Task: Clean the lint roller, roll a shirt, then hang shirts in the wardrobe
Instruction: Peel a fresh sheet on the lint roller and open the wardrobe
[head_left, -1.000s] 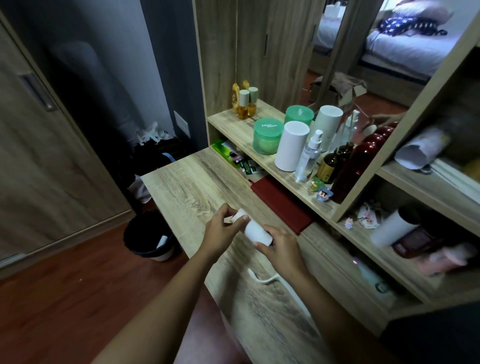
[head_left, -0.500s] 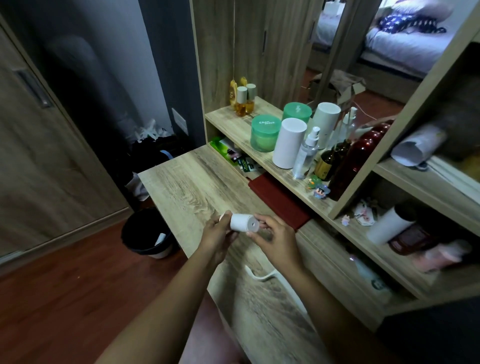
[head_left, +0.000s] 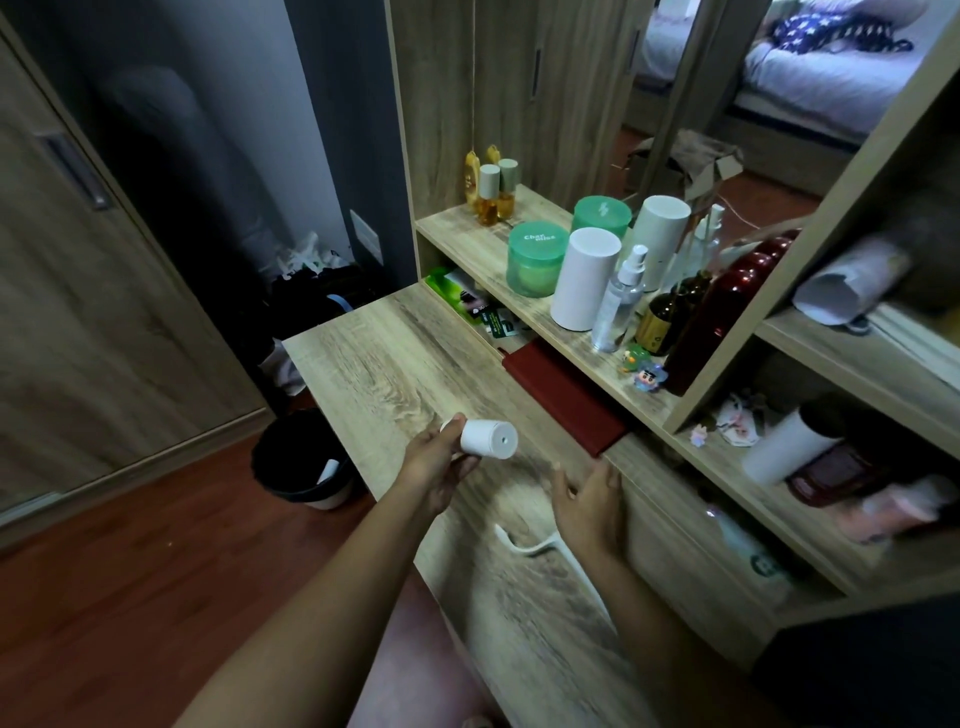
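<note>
Here, the lint roll (head_left: 491, 439) is gripped by the left hand (head_left: 434, 470), whose fingers and thumb are curled round the roll's left half, so that the right half stands free of the palm. The roll is held above the counter (head_left: 374, 364), apart from its surface. Its long axis is laid nearly level, running left to right. The flat round end, with a small central hole, is turned to the right and slightly towards the camera. The other end shows just past the thumb on the left.

The right hand (head_left: 589, 501) is kept released, its fingers loosely spread and nothing held, just right of the roll and apart from it. Whether the counter is touched by it cannot be told. A thin white handle (head_left: 527, 549) is seen lying flat on the counter on the near side of the right hand, partly covered by the wrist. A waste bin (head_left: 332, 499) is set on the floor left of the counter.
</note>
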